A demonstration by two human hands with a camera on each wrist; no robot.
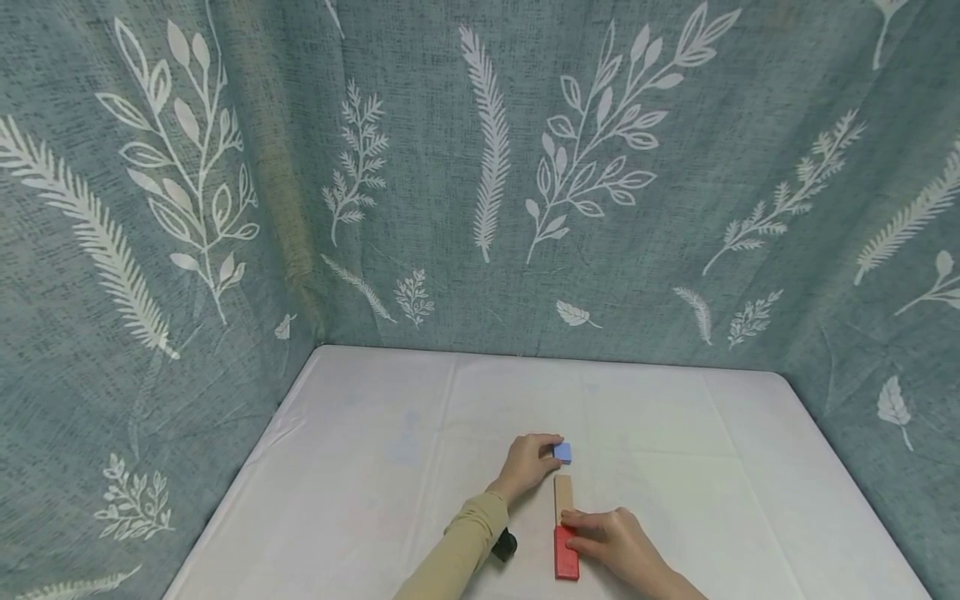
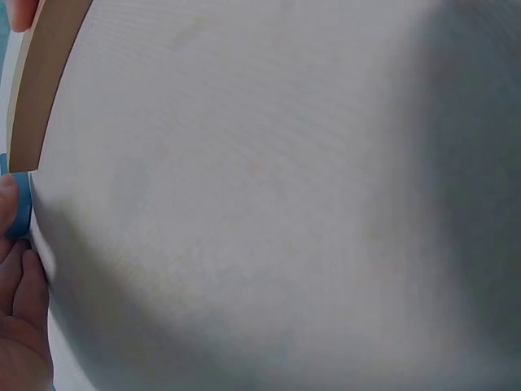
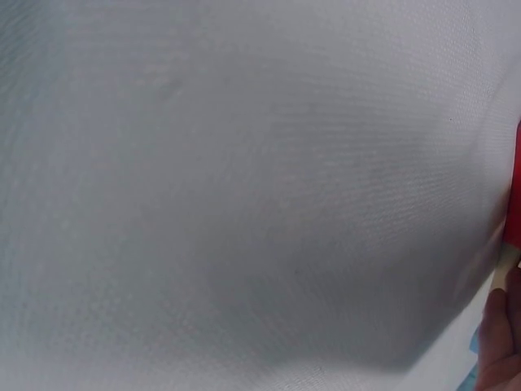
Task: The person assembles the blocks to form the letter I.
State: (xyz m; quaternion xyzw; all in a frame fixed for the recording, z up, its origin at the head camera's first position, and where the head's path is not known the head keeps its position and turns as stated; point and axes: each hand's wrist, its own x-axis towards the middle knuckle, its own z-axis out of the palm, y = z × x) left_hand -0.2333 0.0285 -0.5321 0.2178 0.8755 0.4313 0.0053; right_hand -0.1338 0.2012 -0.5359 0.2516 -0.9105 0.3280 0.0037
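A small blue block (image 1: 562, 452) lies on the white table, pinched between the thumb and fingers of my left hand (image 1: 525, 465). Nearer to me is a plain wooden block (image 1: 563, 496), its long side pointing away from me. A red block (image 1: 566, 560) lies end to end with it on the near side. My right hand (image 1: 618, 542) holds the red block by its far end, fingertips at the joint with the wooden one. In the left wrist view the blue block (image 2: 21, 204) sits by the wooden block's end (image 2: 37, 106). The right wrist view shows only a red edge (image 3: 514, 195).
The white table (image 1: 360, 467) runs back to a green-blue curtain (image 1: 420, 167) with white leaf prints, which also hangs along both sides. Beside the left sleeve (image 1: 468, 537) is a small black device (image 1: 506, 546) at the wrist.
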